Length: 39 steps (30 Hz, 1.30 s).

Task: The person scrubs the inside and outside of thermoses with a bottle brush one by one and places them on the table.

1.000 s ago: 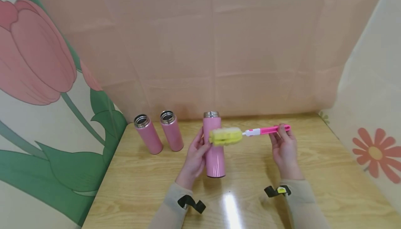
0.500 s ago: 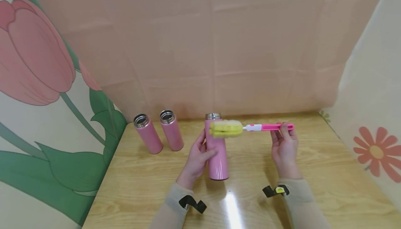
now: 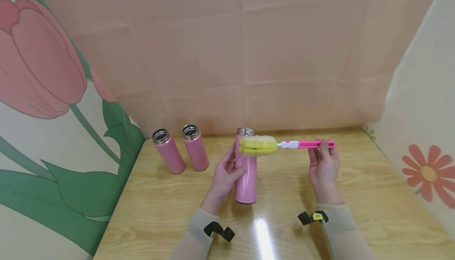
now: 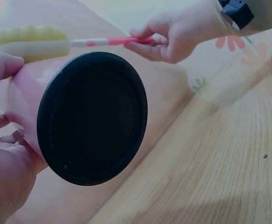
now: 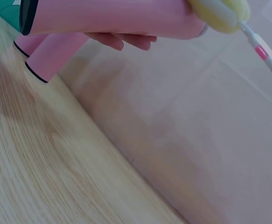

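Note:
My left hand (image 3: pixel 224 179) grips a pink thermos bottle (image 3: pixel 246 181) round its middle, its lidless steel neck pointing away. In the left wrist view the bottle's black base (image 4: pixel 93 119) faces the camera, raised off the table. My right hand (image 3: pixel 324 169) pinches the pink end of a bottle brush (image 3: pixel 295 144) between thumb and fingers. The brush lies level, and its yellow and white sponge head (image 3: pixel 258 145) overlaps the upper side of the bottle. In the right wrist view the sponge (image 5: pixel 224 13) sits right by the bottle's neck end.
Two more pink bottles stand lidless at the back left, one at the left (image 3: pixel 169 153) and one beside it (image 3: pixel 195 149). Behind the wooden table (image 3: pixel 153 212) hangs a beige cloth (image 3: pixel 302 54). Flower-printed walls (image 3: pixel 423 141) flank both sides.
The brush has risen slightly and turned level along the bottle. The held bottle has shifted a little to the right, and its tilt has varied slightly. Both hands keep their holds.

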Tool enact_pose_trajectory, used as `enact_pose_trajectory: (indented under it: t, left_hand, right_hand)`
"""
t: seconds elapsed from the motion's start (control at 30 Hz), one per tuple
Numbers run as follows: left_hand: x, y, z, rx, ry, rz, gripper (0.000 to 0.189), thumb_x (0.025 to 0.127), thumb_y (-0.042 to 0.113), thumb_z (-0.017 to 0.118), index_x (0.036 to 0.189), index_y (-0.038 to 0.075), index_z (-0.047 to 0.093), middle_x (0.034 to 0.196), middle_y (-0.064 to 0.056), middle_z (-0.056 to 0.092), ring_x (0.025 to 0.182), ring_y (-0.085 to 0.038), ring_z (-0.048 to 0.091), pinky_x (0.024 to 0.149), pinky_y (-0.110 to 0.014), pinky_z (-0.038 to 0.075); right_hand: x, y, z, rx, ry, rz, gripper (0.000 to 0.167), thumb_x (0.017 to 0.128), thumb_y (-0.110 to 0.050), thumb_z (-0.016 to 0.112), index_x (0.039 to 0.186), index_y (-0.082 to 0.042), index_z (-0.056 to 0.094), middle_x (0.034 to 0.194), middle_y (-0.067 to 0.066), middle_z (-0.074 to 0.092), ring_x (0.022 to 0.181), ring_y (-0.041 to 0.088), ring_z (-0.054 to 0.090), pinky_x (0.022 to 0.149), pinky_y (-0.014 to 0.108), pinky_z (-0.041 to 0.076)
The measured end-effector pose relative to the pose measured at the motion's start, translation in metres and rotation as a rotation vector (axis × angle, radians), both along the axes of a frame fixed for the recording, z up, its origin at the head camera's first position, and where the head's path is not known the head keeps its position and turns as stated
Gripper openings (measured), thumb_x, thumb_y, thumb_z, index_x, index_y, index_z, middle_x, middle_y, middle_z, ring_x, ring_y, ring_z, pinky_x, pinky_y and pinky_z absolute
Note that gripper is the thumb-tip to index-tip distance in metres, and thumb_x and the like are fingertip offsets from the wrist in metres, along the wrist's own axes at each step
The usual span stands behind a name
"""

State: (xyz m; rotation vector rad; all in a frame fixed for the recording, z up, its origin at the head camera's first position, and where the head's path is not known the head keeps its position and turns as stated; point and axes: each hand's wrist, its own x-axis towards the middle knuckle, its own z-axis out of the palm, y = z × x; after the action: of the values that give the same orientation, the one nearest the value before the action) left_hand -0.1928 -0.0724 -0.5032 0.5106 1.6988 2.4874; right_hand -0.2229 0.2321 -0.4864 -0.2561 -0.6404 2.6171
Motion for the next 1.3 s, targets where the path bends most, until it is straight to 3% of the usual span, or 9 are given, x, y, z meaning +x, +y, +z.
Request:
enact_pose_trajectory:
  t: [0.2, 0.53, 0.77, 0.97, 1.17, 1.3]
  left_hand:
    - [-0.002, -0.001, -0.001, -0.004, -0.017, -0.021, 0.098, 0.09, -0.007, 0.077, 0.17, 0.023, 0.03, 0.171, -0.003, 0.039, 0.147, -0.033, 0.049, 0.117, -0.039, 0.046]
    - [-0.003, -0.001, -0.002, -0.058, -0.05, 0.019, 0.094, 0.093, -0.008, 0.077, 0.17, 0.017, 0.029, 0.168, -0.006, 0.042, 0.149, -0.03, 0.046, 0.117, -0.038, 0.045]
    - [-0.004, -0.002, -0.003, -0.031, -0.028, 0.033, 0.091, 0.092, -0.011, 0.073, 0.169, 0.006, 0.028, 0.162, -0.019, 0.047, 0.143, -0.032, 0.051, 0.114, -0.036, 0.048]
    - [-0.003, -0.002, -0.003, 0.057, -0.019, 0.011, 0.084, 0.093, -0.013, 0.065, 0.166, -0.005, 0.025, 0.163, -0.029, 0.041, 0.143, -0.034, 0.05, 0.116, -0.039, 0.047]
    - [-0.001, -0.003, 0.001, 0.123, -0.072, -0.005, 0.08, 0.092, -0.006, 0.061, 0.166, -0.003, 0.03, 0.162, -0.023, 0.044, 0.133, -0.025, 0.057, 0.111, -0.038, 0.052]
    - [-0.002, -0.004, 0.002, 0.197, -0.113, -0.031, 0.072, 0.098, 0.005, 0.054, 0.165, -0.004, 0.031, 0.166, -0.019, 0.041, 0.14, -0.023, 0.051, 0.118, -0.036, 0.044]
  right_hand:
    - [0.001, -0.001, 0.002, 0.009, -0.006, -0.002, 0.011, 0.103, -0.012, 0.069, 0.106, -0.001, 0.066, 0.1, 0.009, 0.069, 0.082, 0.018, 0.073, 0.078, 0.028, 0.064]
    - [0.001, -0.005, 0.004, 0.014, 0.018, -0.023, 0.012, 0.103, -0.01, 0.068, 0.107, 0.0, 0.065, 0.098, 0.01, 0.068, 0.081, 0.019, 0.073, 0.078, 0.029, 0.064]
    - [0.003, -0.004, 0.007, 0.037, -0.014, -0.003, 0.016, 0.1, -0.013, 0.074, 0.106, 0.0, 0.067, 0.099, 0.009, 0.068, 0.083, 0.019, 0.073, 0.079, 0.028, 0.064]
    - [0.002, 0.002, 0.005, 0.024, -0.055, 0.079, 0.008, 0.102, -0.008, 0.071, 0.102, 0.0, 0.07, 0.095, 0.008, 0.069, 0.08, 0.02, 0.072, 0.076, 0.028, 0.065]
    - [0.001, 0.008, 0.002, 0.106, -0.07, 0.193, 0.013, 0.107, -0.006, 0.063, 0.096, -0.005, 0.069, 0.09, 0.004, 0.069, 0.08, 0.017, 0.07, 0.078, 0.027, 0.064]
    - [0.001, 0.009, 0.0, 0.151, -0.045, 0.256, 0.016, 0.109, -0.008, 0.06, 0.095, -0.008, 0.069, 0.09, 0.002, 0.068, 0.083, 0.015, 0.069, 0.082, 0.026, 0.063]
